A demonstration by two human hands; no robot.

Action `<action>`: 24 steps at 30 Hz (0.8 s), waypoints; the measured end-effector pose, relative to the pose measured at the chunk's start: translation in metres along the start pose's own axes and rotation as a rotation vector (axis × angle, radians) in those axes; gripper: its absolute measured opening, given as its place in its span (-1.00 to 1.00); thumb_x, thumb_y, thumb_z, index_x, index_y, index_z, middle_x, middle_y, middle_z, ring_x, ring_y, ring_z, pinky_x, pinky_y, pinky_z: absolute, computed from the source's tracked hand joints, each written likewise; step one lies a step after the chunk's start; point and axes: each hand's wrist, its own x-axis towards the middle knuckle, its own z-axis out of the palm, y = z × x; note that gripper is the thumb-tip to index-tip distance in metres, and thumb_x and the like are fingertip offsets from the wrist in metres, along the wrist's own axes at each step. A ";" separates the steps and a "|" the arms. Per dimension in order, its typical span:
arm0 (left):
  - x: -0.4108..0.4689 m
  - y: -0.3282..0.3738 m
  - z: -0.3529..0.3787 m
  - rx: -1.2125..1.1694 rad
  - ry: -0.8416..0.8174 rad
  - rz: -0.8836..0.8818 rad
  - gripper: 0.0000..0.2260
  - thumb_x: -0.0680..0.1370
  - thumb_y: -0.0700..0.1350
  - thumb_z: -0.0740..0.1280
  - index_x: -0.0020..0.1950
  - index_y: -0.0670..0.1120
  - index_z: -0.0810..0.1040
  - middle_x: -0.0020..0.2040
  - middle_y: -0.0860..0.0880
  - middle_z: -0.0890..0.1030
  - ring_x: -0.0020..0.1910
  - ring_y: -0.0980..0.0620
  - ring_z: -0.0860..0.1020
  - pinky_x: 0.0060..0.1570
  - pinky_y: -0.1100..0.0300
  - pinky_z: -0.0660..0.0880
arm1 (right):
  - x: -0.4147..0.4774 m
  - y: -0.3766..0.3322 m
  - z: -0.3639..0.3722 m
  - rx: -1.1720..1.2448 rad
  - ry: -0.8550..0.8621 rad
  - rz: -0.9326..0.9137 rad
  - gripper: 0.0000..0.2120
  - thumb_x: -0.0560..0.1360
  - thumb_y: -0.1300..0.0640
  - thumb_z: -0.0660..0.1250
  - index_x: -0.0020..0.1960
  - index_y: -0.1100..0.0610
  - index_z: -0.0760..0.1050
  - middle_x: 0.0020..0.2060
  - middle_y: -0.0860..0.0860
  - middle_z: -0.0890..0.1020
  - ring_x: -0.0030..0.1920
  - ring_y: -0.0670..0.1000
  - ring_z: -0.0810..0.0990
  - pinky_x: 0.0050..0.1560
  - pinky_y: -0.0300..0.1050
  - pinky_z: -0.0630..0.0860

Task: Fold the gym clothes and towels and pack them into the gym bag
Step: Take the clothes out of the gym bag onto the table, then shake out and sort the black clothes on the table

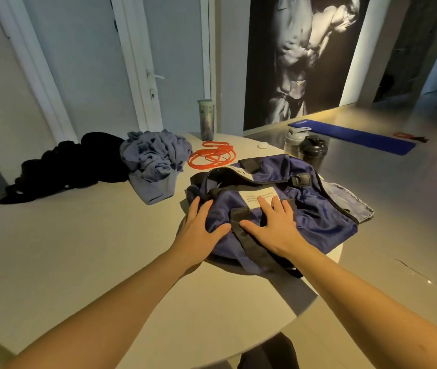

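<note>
Gym bag (305, 209) first: navy, slumped flat on the right side of the round table (92, 249), its far end close to the right edge, and both hands are on it. The left hand (201, 225) lies spread over the bag's left end, fingers straight, palm down. The right hand (273, 225) is flat just beside it, across a black strap (252, 243) and reaching a white label. Neither hand grips anything, they're just open palms pressing cloth. Whether the zip is open, I can't tell from here.

Now the clothes. A crumpled grey-blue heap (156, 161) sits toward the far edge, left of the bag and near it. A black heap (73, 163) sprawls beside it toward the far-left edge. Nothing looks folded yet. So the work lies up and left of the hands, and the left hand is plainly the nearer one. The bag's long axis seems to run from the near edge toward the far right, so its left end faces the heaps.

A pale grey-blue cloth (345, 198), maybe a towel, pokes out at the bag's right side. Orange bands (212, 155) lie coiled between the grey-blue heap and the bag.
</note>
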 end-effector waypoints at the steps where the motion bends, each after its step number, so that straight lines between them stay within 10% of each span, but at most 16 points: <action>1: -0.002 -0.001 -0.003 0.005 -0.001 -0.001 -0.24 0.53 0.34 0.31 0.63 0.17 0.07 0.66 0.12 -0.08 0.62 -0.10 0.08 0.49 -0.22 0.27 | 0.001 -0.001 -0.001 -0.013 -0.013 0.000 -0.09 0.46 -0.49 0.20 0.64 -0.12 -0.03 0.64 0.04 -0.08 0.61 0.20 -0.22 0.52 0.43 -0.05; 5: -0.014 -0.006 -0.028 0.028 0.034 0.020 -0.23 0.47 0.48 0.17 0.61 0.23 0.07 0.64 0.21 -0.10 0.63 -0.04 0.06 0.51 -0.19 0.24 | 0.002 -0.022 -0.010 -0.103 0.046 -0.018 -0.14 0.51 -0.38 0.25 0.64 -0.05 -0.01 0.63 0.08 0.03 0.61 0.23 -0.07 0.54 0.36 0.00; 10: -0.019 -0.029 -0.093 0.116 0.171 -0.001 -0.43 0.65 0.17 0.24 0.61 0.05 0.18 0.65 0.07 0.00 0.60 -0.01 0.11 0.51 -0.07 0.23 | 0.008 -0.118 -0.012 -0.011 0.299 -0.307 -0.36 0.51 -0.03 0.38 0.54 0.05 0.29 0.52 0.08 0.33 0.54 0.17 0.18 0.52 0.20 0.18; 24: 0.040 -0.253 -0.309 0.303 0.422 -0.344 -0.71 0.59 -0.06 0.34 0.28 -0.13 0.59 0.26 -0.14 0.54 0.22 -0.16 0.53 0.19 -0.11 0.52 | 0.169 -0.404 0.177 0.007 -0.198 -0.468 -0.44 0.56 0.21 0.35 0.53 0.19 0.30 0.45 0.17 0.39 0.20 0.22 0.56 0.10 -0.05 0.52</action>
